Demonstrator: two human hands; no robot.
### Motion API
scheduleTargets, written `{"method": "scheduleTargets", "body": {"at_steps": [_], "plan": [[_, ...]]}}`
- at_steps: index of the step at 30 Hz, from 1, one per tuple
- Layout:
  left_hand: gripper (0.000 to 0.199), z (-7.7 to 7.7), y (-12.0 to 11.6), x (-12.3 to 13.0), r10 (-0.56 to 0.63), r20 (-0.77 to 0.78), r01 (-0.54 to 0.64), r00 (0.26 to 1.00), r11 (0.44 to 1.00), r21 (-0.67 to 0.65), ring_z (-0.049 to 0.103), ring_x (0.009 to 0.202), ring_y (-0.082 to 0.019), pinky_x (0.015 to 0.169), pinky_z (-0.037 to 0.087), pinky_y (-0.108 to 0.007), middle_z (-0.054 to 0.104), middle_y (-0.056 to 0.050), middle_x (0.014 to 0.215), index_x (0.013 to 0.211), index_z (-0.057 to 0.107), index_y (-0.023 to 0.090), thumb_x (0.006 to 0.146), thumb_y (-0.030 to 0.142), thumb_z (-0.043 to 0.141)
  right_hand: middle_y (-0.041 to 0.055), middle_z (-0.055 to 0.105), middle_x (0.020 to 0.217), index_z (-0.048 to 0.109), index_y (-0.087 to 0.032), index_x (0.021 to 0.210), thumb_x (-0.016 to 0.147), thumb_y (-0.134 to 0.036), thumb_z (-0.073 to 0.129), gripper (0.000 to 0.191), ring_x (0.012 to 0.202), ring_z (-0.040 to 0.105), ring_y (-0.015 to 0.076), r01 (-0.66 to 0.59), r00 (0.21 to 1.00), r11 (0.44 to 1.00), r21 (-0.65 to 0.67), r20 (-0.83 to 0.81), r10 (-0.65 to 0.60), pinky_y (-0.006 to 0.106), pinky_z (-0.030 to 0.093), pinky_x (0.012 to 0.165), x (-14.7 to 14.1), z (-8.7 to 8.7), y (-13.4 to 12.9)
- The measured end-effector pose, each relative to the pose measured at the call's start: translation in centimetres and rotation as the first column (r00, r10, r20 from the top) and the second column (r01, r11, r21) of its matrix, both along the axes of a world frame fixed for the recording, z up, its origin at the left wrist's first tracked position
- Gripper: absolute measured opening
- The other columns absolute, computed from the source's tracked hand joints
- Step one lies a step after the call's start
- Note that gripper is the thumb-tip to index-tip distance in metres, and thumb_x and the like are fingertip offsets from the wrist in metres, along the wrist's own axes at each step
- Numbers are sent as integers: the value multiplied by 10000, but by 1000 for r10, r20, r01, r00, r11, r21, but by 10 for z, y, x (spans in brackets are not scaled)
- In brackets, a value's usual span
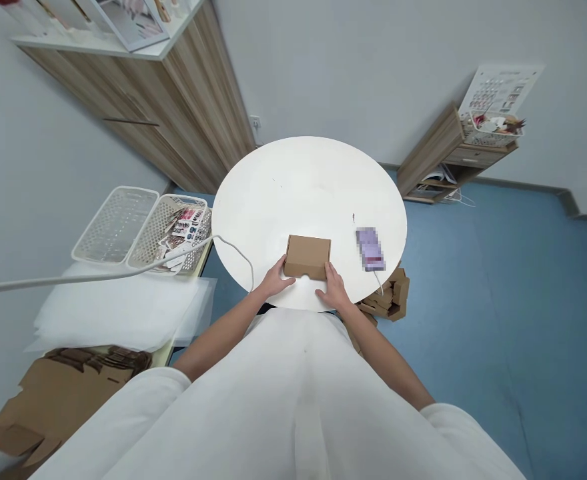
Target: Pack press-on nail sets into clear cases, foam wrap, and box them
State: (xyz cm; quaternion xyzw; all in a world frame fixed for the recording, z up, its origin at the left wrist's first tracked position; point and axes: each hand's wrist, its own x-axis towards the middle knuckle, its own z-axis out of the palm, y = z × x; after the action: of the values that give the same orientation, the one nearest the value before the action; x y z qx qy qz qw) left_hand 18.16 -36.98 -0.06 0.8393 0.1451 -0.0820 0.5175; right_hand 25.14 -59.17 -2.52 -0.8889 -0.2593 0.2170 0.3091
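A small brown cardboard box (307, 256) lies closed on the white round table (303, 180), close to its front edge. At the box's near left corner, my left hand (275, 280) has its fingers against the side, with the thumb pointing inward in front. My right hand (333, 288) mirrors it at the near right corner, fingertips on the box's side and thumb apart. Together the two hands hold the box between them. Parts of the fingers along the sides are hard to make out.
A purple phone (370, 249), blurred and with a cable, lies to the right on the table. Left stand white baskets (116, 223), one with printed cards, beside white foam sheets (118, 307) and flattened cardboard (68, 400). More folded cardboard (391, 297) is below the table's right side.
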Motion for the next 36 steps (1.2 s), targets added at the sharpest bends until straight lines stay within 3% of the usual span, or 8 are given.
{"method": "scheduleTargets", "body": {"at_steps": [5, 10, 12, 16, 21, 25, 29, 36], "plan": [[825, 3, -2, 2, 61, 50, -66, 997, 993, 100, 445, 1160, -252, 961, 372, -387, 478, -86, 1265, 1384, 255, 238, 647, 258, 626, 103, 249, 1450, 120, -233, 1422, 732, -221, 520, 797, 1335, 240, 253, 49, 999, 989, 136, -2, -49, 464, 276, 1061, 3, 5, 0], [756, 13, 3, 17, 89, 66, -101, 994, 973, 207, 500, 997, -225, 854, 422, -354, 493, -70, 1049, 1378, 296, 247, 690, 307, 604, 146, 423, 1299, 179, -204, 1411, 794, -349, 501, 711, 1024, 536, 226, 137, 991, 953, 270, -40, -131, 411, 420, 918, 25, 31, 0], [693, 18, 5, 26, 107, 44, -113, 993, 971, 209, 504, 981, -217, 830, 426, -339, 475, -67, 1020, 1376, 307, 248, 740, 359, 560, 136, 489, 1220, 239, -199, 1396, 840, -401, 428, 621, 958, 552, 214, 167, 986, 955, 245, -66, -155, 396, 429, 887, 37, 43, 2], [564, 23, 9, 44, 95, -20, -89, 995, 972, 219, 518, 901, -200, 838, 408, -332, 476, -59, 937, 1352, 356, 212, 824, 392, 435, 103, 570, 1055, 364, -193, 1349, 897, -452, 268, 530, 1002, 527, 226, 173, 984, 976, 135, -58, -166, 394, 384, 917, 61, 60, 9], [581, 25, 15, 60, 88, -100, -60, 991, 964, 258, 517, 846, -206, 782, 411, -328, 470, -86, 941, 1371, 306, 145, 852, 393, 379, 116, 618, 1011, 478, -166, 1277, 906, -406, 264, 491, 1024, 522, 243, 161, 986, 986, 36, -41, -160, 361, 364, 908, 84, 69, 22], [601, 27, 16, 65, 120, -104, -89, 987, 961, 261, 516, 856, -204, 787, 414, -327, 457, -105, 1011, 1387, 268, 151, 848, 380, 403, 110, 627, 1053, 586, -186, 1149, 888, -393, 305, 435, 1020, 530, 247, 179, 983, 983, 36, -40, -177, 349, 380, 869, 96, 75, 29], [531, 29, 14, 63, 156, -27, -140, 987, 941, 309, 513, 842, -191, 814, 416, -327, 459, -97, 1010, 1335, 369, 145, 838, 320, 434, 55, 657, 965, 662, -225, 945, 855, -419, 360, 370, 927, 571, 220, 180, 979, 980, 84, -110, -170, 325, 412, 806, 101, 81, 29], [498, 34, 17, 61, 172, 103, -196, 980, 928, 318, 532, 815, -187, 831, 424, -342, 539, -64, 937, 1278, 451, 177, 791, 255, 519, 45, 654, 1002, 608, -216, 1108, 791, -391, 481, 383, 852, 589, 171, 256, 942, 959, 121, -253, -220, 313, 444, 778, 102, 80, 27]]}}
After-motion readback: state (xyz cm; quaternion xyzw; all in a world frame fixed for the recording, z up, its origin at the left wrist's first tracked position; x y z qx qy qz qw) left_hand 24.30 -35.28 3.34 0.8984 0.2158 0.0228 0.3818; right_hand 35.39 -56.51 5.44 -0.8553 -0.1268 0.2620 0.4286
